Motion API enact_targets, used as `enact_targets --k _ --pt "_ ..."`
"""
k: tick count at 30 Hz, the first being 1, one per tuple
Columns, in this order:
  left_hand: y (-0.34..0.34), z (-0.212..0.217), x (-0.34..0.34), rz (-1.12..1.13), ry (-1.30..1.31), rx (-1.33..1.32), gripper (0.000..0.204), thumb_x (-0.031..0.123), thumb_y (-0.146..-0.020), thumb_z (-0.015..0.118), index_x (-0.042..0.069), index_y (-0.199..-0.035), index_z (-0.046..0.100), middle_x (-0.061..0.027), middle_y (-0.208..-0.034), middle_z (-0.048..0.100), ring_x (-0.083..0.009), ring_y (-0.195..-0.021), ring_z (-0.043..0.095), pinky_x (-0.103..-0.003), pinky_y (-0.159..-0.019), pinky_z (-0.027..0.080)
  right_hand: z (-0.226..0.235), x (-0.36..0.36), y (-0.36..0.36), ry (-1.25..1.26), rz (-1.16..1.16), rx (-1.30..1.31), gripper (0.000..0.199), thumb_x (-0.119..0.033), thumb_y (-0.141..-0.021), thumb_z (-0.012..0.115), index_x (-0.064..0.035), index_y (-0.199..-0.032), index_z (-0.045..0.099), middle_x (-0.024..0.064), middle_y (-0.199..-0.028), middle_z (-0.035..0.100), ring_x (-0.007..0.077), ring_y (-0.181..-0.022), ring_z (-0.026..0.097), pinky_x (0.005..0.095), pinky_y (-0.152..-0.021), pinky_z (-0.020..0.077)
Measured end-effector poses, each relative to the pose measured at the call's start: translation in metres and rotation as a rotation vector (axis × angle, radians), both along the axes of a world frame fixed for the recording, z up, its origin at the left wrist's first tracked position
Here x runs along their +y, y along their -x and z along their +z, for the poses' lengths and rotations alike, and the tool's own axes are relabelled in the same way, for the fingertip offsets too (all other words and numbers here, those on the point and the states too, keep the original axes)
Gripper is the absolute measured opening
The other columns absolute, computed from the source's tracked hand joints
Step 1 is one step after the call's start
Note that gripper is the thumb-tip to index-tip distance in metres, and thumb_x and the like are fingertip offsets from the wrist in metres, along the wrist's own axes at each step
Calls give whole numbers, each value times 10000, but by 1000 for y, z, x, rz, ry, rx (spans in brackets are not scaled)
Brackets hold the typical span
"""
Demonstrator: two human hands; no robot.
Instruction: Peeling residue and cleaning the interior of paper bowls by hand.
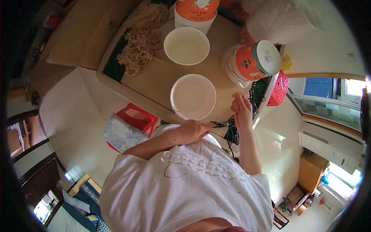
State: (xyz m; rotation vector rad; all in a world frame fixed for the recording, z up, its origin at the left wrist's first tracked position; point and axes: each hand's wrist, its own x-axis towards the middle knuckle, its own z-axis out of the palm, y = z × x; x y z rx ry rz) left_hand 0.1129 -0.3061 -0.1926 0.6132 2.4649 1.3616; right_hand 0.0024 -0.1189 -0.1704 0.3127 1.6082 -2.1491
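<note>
My left hand (192, 132) is curled closed at the near table edge, just below a white paper bucket (193, 96) that stands open side up. Whatever its fingers hold, if anything, is hidden. A bundle of black cable (222, 124) lies right by its fingertips; I cannot tell whether they touch. To the right of that bucket, my right hand (242, 110) is raised with fingers pinched together, and what may be between them is too small to make out. Farther back stands a second white bucket (186, 45), in front of a stack of orange printed buckets (196, 11).
Tan shredded paper (141, 46) is heaped at the table's back left. Upside-down orange and green buckets (251, 62) and tall stacks of white-rimmed buckets (282, 21) occupy the right. A red and white package (133, 125) sits left of me; a red perforated basket (279, 89) is beyond the right edge.
</note>
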Motion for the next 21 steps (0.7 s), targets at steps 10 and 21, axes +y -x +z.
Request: enact_targets --k 10,21 --pt "52 -10 1 510 -169 140 207 144 -773 659 41 -907 539 -120 -869 568 -309 -829 551 -411 -725 450 -14 -3 -30 -307 95 131 231 -218 -957 494 -44 -931 642 -98 -616 345 3 -528 303 181 -461 215" --pt "40 4 -13 476 -328 -183 390 18 -797 593 -45 -1174 512 -124 -998 637 -178 -910 618 -296 -771 495 -21 -24 -45 -598 130 731 167 15 -860 548 14 -1000 640 132 -1018 611 204 -895 613 271 -767 480"
